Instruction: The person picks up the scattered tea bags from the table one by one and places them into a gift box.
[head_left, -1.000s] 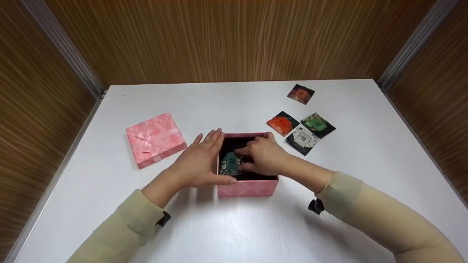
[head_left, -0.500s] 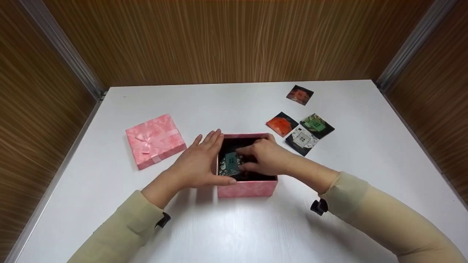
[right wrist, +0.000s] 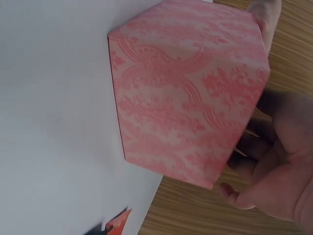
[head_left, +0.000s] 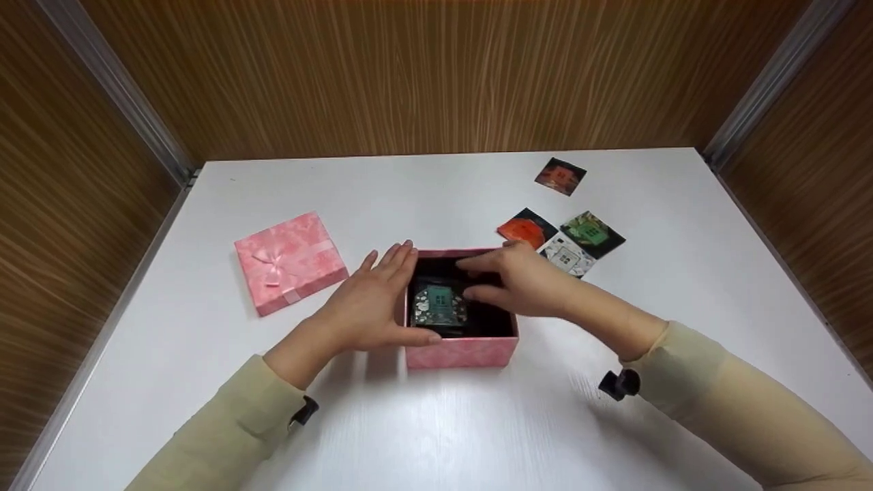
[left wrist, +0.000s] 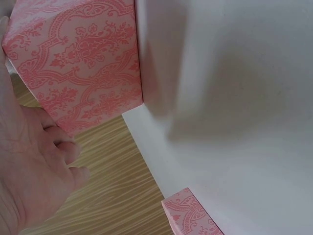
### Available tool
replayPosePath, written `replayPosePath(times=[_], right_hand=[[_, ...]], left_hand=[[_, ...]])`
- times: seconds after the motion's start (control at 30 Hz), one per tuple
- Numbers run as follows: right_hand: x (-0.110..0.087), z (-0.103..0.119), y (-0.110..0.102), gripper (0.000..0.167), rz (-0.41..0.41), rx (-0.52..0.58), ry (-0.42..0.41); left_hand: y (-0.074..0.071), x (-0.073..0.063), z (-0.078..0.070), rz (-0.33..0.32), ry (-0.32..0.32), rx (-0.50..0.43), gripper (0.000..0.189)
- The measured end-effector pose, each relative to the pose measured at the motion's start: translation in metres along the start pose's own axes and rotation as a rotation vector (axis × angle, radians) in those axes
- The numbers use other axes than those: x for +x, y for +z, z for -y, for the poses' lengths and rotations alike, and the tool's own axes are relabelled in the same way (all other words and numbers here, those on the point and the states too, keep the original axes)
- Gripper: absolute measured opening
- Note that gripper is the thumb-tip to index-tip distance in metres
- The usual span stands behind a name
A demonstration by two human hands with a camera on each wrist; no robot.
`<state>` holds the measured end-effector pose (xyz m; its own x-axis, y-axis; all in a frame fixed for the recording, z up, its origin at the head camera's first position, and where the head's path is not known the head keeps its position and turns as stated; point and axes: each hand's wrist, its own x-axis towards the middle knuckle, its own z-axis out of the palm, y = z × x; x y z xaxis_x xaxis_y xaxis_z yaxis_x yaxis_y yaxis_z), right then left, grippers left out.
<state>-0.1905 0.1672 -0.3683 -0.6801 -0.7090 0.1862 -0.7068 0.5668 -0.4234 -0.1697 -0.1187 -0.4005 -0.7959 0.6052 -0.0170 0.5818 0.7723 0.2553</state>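
On a white table point(head_left: 409, 436), the left hand point(head_left: 361, 310) spreads along the left wall of an open pink box point(head_left: 460, 353), thumb at the near rim; the right hand point(head_left: 532, 279) reaches in over the right side, thumb and forefinger apart. A teal-centred printed square point(head_left: 439, 305) lies inside. Left of the box sits a bow-topped pink lid point(head_left: 297, 256); at right, a white square point(head_left: 567, 258), orange square point(head_left: 525, 230) and green square point(head_left: 592, 232) cluster, a reddish-brown square point(head_left: 561, 177) beyond, before a wood-grain panel point(head_left: 436, 75).

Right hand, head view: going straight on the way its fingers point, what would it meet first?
The right hand would probably meet the green-labelled packet inside the pink box; depth is unclear, so it might reach the box's left side instead.
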Motion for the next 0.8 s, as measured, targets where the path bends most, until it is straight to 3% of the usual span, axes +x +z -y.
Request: replayPosePath(times=[0.27, 0.47, 0.63, 0.8], right_hand=[[-0.017, -0.033, -0.043, 0.037, -0.202, 0.069, 0.151], [-0.036, -0.077, -0.075, 0.039, -0.339, 0.121, 0.373], [-0.056, -0.116, -0.082, 0.045, -0.425, 0.220, 0.517], [-0.074, -0.150, -0.076, 0.052, -0.437, 0.288, 0.602]], left_hand=[[0.000, -0.001, 0.000, 0.011, -0.006, -0.002, 0.137], [0.000, -0.001, -0.001, 0.010, -0.007, 0.000, 0.137], [0.000, -0.001, 0.000, 0.004, -0.008, 0.002, 0.137], [-0.001, -0.001, -0.001, 0.005, -0.008, 0.004, 0.138]])
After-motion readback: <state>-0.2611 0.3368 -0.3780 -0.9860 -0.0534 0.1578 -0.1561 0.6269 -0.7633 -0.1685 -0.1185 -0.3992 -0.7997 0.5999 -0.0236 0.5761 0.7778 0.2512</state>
